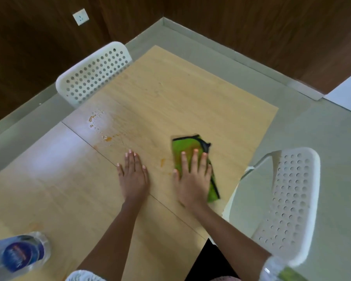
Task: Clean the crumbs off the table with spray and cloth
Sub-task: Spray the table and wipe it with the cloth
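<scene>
A green cloth [190, 157] with a dark border lies flat near the right edge of a light wooden table [170, 94], partly crumpled and stretched lengthwise toward the near edge, pinned under a flat palm. Orange smears and crumbs [107, 138] dot the tabletop to the cloth's left, beside a wet patch of droplets [97, 120] further back, well apart from the cloth. A clear plastic bottle [20, 252] with a blue label stands at the table's near left corner.

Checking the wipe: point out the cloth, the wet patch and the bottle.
green cloth [181, 146]: head view, bare far part.
wet patch [98, 121]: head view, its middle.
bottle [22, 253]: head view, blue label.
</scene>
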